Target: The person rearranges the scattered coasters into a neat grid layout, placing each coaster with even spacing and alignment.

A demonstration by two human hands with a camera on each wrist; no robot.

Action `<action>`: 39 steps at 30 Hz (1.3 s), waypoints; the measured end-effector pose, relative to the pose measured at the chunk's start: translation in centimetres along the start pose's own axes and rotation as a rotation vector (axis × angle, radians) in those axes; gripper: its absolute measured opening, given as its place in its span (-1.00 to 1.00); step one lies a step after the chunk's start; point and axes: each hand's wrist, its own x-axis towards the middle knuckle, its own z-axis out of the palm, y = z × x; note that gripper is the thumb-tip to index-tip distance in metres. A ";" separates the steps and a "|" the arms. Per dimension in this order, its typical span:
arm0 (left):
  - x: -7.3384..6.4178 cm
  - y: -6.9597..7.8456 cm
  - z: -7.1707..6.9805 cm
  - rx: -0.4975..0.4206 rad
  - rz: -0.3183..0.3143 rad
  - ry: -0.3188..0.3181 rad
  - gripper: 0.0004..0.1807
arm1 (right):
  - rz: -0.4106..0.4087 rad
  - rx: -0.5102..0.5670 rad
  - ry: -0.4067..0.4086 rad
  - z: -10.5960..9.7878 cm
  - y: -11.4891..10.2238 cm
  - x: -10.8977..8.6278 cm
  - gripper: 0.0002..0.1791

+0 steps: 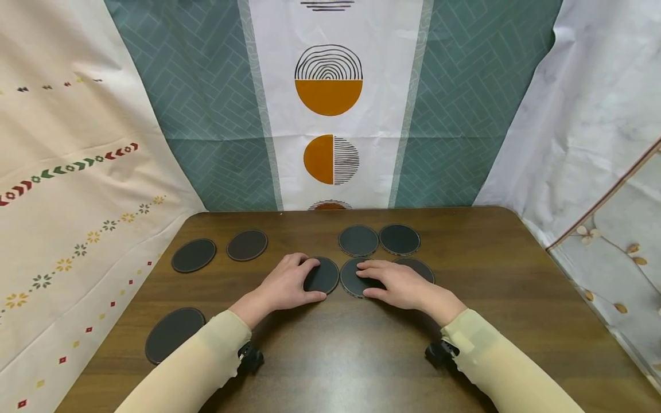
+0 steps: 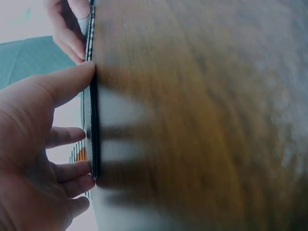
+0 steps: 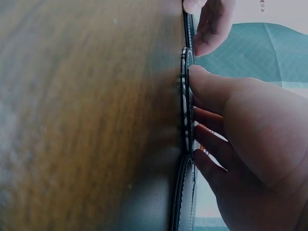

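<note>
Brown bench [image 1: 330,350], cloth [image 1: 382,115] at 12 o'clock; left hand [image 1: 285,285] grips left disc [image 1: 324,277] by its rim; right hand [image 1: 396,285], fingers apart, rests on right disc [image 1: 352,283], just beside at 3 o'clock; best slide gently, both flat.

You have a smooth wood-grain table [image 1: 516,275], glossy at the lower middle of the head view; the dark discs [image 1: 325,276] near the centre look like stitched, matt leather, the backdrop [image 1: 206,103] across the top is creased cloth, and your sleeves [image 1: 191,361], lower left and right, matt cloth
</note>
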 end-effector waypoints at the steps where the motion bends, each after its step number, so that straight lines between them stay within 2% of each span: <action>1: 0.0 0.0 0.0 -0.004 -0.002 -0.002 -0.10 | -0.002 0.001 0.001 0.0 0.0 0.0 -0.41; 8: 0.2 -0.1 0.2 -0.005 -0.027 -0.020 -0.06 | -0.014 0.010 0.009 0.1 0.1 0.0 -0.42; 17: 0.6 -0.1 0.3 -0.008 -0.020 0.006 -0.10 | -0.020 0.000 0.027 0.3 0.1 0.0 -0.43; 27: 0.3 -0.4 0.0 -0.032 -0.014 0.037 -0.12 | -0.026 -0.005 0.031 0.3 -0.1 -0.1 -0.44; 34: -0.4 -1.6 -0.9 -0.004 -0.008 0.065 -0.08 | -0.031 -0.014 0.030 0.3 -0.1 -0.2 -0.43; 39: -1.2 -3.0 -1.9 0.011 -0.033 0.092 -0.08 | -0.029 -0.016 0.031 0.3 0.0 -0.1 -0.43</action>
